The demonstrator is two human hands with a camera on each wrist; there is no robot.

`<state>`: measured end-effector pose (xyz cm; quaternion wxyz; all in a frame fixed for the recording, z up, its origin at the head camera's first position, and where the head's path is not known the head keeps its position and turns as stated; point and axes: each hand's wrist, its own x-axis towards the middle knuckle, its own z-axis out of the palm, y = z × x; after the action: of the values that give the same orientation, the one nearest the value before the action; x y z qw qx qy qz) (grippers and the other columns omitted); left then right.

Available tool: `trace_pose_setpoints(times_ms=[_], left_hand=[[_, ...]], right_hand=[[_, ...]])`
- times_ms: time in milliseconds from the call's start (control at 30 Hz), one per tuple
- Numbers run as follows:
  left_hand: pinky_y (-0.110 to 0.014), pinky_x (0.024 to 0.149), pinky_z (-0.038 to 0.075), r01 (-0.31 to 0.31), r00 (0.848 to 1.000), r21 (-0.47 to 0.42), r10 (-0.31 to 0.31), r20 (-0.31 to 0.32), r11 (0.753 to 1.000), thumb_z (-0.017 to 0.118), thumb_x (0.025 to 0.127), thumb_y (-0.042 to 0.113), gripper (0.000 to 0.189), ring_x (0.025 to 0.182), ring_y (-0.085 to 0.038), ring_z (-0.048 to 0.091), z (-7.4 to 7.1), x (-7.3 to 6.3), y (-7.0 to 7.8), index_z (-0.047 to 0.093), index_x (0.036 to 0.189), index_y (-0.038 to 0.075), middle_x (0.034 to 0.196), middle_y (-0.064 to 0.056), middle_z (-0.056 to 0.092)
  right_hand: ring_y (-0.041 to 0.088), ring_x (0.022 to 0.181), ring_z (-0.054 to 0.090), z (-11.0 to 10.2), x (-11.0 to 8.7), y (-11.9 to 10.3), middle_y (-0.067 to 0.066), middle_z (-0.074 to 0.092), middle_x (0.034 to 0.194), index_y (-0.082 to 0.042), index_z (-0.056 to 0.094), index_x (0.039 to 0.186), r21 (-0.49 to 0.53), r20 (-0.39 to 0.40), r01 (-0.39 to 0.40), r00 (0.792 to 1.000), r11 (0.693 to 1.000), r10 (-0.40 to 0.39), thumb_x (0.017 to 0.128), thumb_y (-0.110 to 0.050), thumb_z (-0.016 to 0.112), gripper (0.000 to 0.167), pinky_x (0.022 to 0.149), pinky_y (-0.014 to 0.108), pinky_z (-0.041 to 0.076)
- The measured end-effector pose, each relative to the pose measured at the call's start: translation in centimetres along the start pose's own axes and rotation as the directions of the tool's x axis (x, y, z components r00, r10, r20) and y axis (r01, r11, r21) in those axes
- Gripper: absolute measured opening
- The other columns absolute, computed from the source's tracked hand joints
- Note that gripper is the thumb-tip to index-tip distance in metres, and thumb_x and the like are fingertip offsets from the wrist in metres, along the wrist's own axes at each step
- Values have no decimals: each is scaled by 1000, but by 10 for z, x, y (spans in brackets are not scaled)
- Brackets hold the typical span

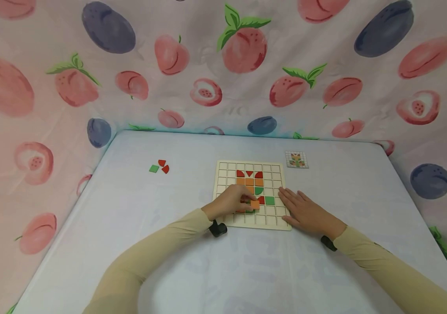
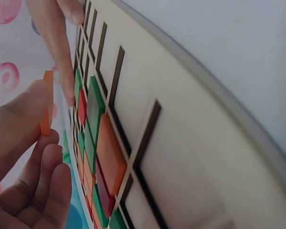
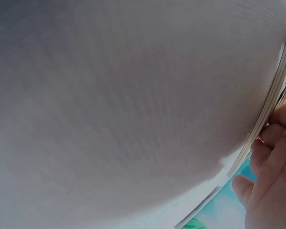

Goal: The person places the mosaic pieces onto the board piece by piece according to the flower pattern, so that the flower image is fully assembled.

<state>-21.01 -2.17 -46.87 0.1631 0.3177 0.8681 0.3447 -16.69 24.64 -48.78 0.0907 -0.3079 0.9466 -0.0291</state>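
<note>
My left hand [image 1: 232,199] pinches an orange square tile [image 1: 255,204] between thumb and fingers, over the lower middle of the wooden grid board [image 1: 270,221]. In the left wrist view the orange tile [image 2: 47,103] is seen edge-on, raised off the board's surface. Red, orange and green tiles lie in the grid, among them a green square [image 1: 270,200] to the right and a red triangle [image 1: 249,173] near the top. My right hand [image 1: 305,213] lies with straight fingers on the board's right edge. The left hand covers part of the pattern in the head view.
Left of the board lie a green diamond-shaped tile [image 1: 154,168] and two red tiles [image 1: 165,169]. A small picture card [image 1: 296,159] with a coloured grid pattern lies beyond the board's upper right corner. Fruit-print cloth [image 1: 207,56] hangs around the white table [image 1: 184,270].
</note>
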Motion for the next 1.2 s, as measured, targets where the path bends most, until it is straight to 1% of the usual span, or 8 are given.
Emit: trace_pose_setpoints(times_ms=[167, 267, 400, 700, 833, 967, 1133, 1200], left_hand=[[-14, 77, 49, -6, 1000, 46, 5, 19, 999, 75, 78, 17, 29, 91, -10, 64, 7, 8, 2, 72, 105, 7, 102, -2, 71], [-13, 79, 49, -10, 999, 76, 7, 35, 997, 75, 79, 19, 29, 94, -9, 64, 9, 12, 5, 72, 106, 8, 103, -1, 70], [-15, 81, 48, -7, 999, 103, 2, 48, 995, 74, 80, 19, 29, 97, -10, 63, 10, 14, 8, 71, 107, 9, 105, -1, 70], [-16, 82, 49, 21, 998, 116, -26, 49, 993, 77, 76, 16, 30, 97, -11, 64, 15, 17, 10, 72, 105, 9, 105, -1, 70], [-16, 81, 49, 24, 999, 124, -29, 37, 992, 78, 76, 16, 30, 97, -11, 64, 15, 16, 10, 72, 105, 9, 105, 0, 71], [-17, 80, 49, 48, 999, 144, -49, 9, 988, 78, 76, 18, 30, 94, -11, 64, 15, 13, 11, 72, 104, 9, 102, 0, 71], [-19, 80, 49, 76, 997, 181, -71, -34, 981, 79, 75, 23, 26, 90, -11, 62, 16, 11, 9, 73, 97, 11, 98, 1, 70], [-19, 80, 48, 78, 997, 188, -71, -44, 979, 79, 75, 24, 24, 90, -11, 62, 17, 11, 9, 73, 94, 11, 96, 1, 70]], right_hand=[[33, 143, 24, 1, 0, 1, 16, 21, 156, 0, 23, 148, 10, -8, 8, 1000, 1000, -8, 96, -40, 49, 71, 113, 56, 21], [34, 142, 25, 3, 0, 2, 17, 23, 155, 1, 24, 147, 7, -23, 16, 1000, 1000, -16, 96, -40, 49, 71, 112, 56, 22], [34, 141, 26, 3, 0, 2, 17, 24, 154, 1, 24, 147, 5, -30, 19, 999, 1000, -19, 95, -39, 50, 71, 112, 57, 23], [33, 142, 25, -1, 1, -1, 17, 23, 155, 1, 24, 147, 1, -11, 14, 1000, 1000, -14, 95, -39, 51, 71, 112, 55, 23], [34, 142, 25, -2, 0, -1, 17, 23, 155, 1, 24, 147, 2, -11, 13, 1000, 1000, -13, 95, -38, 51, 71, 112, 56, 23], [34, 142, 24, -1, 0, -1, 16, 22, 155, 1, 23, 148, -1, -11, 11, 1000, 1000, -11, 95, -39, 50, 71, 112, 56, 22], [33, 142, 24, -1, 0, -1, 16, 22, 155, 1, 23, 148, -7, -13, 8, 1000, 1000, -8, 95, -39, 50, 71, 112, 55, 23], [33, 142, 24, -1, -1, -2, 16, 22, 155, 1, 23, 148, -2, -10, 4, 1000, 1000, -4, 95, -39, 50, 71, 112, 56, 23]])
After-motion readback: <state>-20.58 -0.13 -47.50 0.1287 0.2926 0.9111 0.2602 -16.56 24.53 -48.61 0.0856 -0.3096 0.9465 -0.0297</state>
